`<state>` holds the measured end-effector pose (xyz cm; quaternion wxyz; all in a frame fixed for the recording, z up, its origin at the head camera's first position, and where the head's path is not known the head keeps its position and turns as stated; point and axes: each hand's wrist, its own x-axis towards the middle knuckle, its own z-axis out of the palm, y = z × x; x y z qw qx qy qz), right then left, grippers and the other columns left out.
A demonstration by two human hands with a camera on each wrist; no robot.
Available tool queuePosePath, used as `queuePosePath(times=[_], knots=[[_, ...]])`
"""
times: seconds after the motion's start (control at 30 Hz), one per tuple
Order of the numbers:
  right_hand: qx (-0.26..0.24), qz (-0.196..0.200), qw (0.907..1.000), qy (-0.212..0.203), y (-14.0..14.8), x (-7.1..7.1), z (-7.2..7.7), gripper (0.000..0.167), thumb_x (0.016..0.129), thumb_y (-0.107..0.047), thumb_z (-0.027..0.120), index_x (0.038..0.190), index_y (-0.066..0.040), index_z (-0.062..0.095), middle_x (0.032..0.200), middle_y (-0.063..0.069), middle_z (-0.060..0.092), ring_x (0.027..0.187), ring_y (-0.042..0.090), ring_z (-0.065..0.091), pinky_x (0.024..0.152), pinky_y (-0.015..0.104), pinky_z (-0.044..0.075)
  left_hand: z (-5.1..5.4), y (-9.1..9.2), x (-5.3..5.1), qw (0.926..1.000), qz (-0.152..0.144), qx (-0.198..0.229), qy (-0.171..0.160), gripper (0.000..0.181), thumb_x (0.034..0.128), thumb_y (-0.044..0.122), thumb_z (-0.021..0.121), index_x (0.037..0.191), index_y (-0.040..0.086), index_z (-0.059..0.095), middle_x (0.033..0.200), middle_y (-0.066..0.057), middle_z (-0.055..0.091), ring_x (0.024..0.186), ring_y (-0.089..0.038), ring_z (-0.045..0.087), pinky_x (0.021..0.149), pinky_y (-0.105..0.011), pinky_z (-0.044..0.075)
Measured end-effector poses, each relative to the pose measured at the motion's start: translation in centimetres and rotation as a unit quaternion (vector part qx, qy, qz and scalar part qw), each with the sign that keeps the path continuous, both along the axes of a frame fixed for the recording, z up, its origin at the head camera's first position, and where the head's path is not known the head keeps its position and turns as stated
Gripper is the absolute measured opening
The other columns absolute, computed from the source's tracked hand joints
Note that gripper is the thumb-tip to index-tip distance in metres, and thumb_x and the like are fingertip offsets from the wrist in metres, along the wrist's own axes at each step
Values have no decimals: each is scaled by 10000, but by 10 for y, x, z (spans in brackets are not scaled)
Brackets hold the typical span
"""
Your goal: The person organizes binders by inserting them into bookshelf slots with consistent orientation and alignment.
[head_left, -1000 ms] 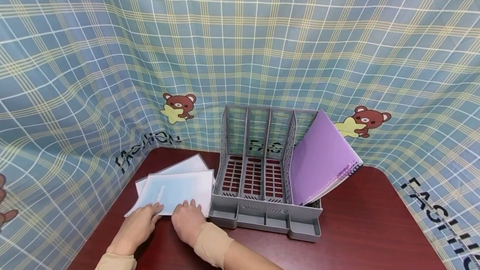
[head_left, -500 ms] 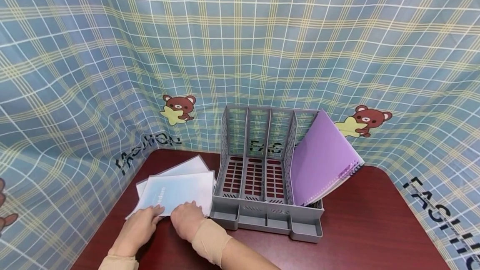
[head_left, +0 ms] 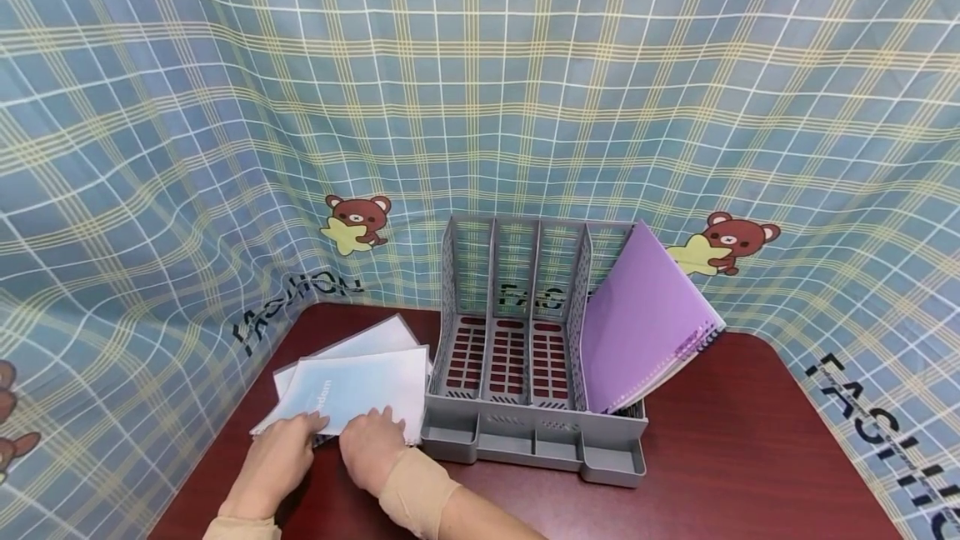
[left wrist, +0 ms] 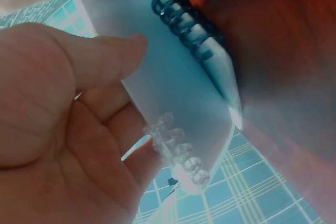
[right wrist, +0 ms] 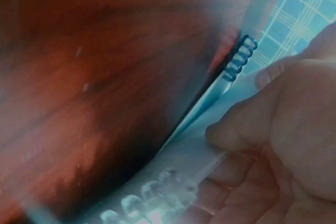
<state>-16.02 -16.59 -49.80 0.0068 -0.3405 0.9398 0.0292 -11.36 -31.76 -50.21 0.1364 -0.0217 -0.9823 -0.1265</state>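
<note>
The left hand [head_left: 276,461] pinches the near edge of a blue-and-white ring-bound notebook [head_left: 367,377], thumb on the cover and fingers underneath; the right hand [head_left: 372,450] grips the same edge likewise, just beside it. The notebook lies at the table's left, over another pale cover [head_left: 382,335] set askew. Near its right edge stands a gray file rack [head_left: 525,419], with a purple spiral notebook [head_left: 645,315] tilted in its rightmost slot. Plaid cloth [head_left: 480,65] hangs behind the table [head_left: 735,457].
</note>
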Motion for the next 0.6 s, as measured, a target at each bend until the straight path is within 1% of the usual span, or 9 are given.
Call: queuePosePath(times=[0.07, 0.17, 0.27, 0.33, 0.43, 0.5, 0.6], knots=[[-81, -77, 9999, 55, -1, 2, -1, 361, 912, -332, 728, 1213, -133, 744, 1244, 69, 706, 1212, 295, 641, 823, 474, 595, 3, 1, 1, 9999, -24, -70, 133, 351, 804, -117, 653, 1066, 58, 809, 1080, -139, 771, 885, -394, 736, 674, -543, 558], [-185, -183, 9994, 230, -3, 4, -4, 442, 915, -367, 720, 1263, -96, 693, 1270, 79, 698, 1204, 292, 654, 806, 478, 602, 8, 2, 4, 9997, -54, -98, 198, 347, 786, -118, 680, 1056, 55, 813, 1088, -134, 771, 914, -387, 738, 708, -546, 565], [-177, -254, 9986, 434, -4, 7, -5, 520, 928, -385, 700, 1339, -72, 649, 1324, 58, 681, 1209, 279, 661, 795, 485, 608, 17, 3, 6, 9999, -121, -6, 108, 330, 806, -124, 692, 1061, 47, 812, 1097, -126, 771, 979, -382, 732, 791, -546, 570], [-187, -308, 9976, 587, -5, 8, -5, 536, 935, -388, 686, 1360, -64, 642, 1310, 47, 687, 1184, 270, 671, 781, 488, 609, 24, 4, 7, 9998, -190, 87, 37, 331, 812, -140, 687, 1061, 40, 809, 1093, -116, 773, 1010, -374, 728, 841, -538, 568], [-209, -304, 9961, 801, -6, 9, -3, 529, 935, -383, 678, 1348, -53, 650, 1280, 43, 700, 1146, 262, 686, 767, 487, 610, 33, 6, 9, 9995, -243, 212, -2, 341, 820, -161, 664, 1060, 34, 807, 1093, -119, 773, 1027, -368, 725, 858, -527, 571], [-325, -313, 9946, 931, -7, 10, -3, 484, 936, -370, 682, 1298, -50, 671, 1229, 50, 717, 1091, 254, 702, 747, 477, 613, 38, 7, 11, 9993, -275, 234, 138, 356, 810, -178, 646, 1057, 22, 805, 1097, -136, 770, 1032, -374, 722, 854, -525, 574], [-565, -307, 9927, 1017, -8, 10, -2, 419, 926, -346, 703, 1222, -51, 686, 1109, 45, 735, 977, 227, 716, 702, 451, 614, 45, 9, 13, 9975, -306, 224, 594, 350, 787, -173, 650, 1051, 0, 801, 1105, -180, 761, 1064, -398, 710, 867, -549, 565]])
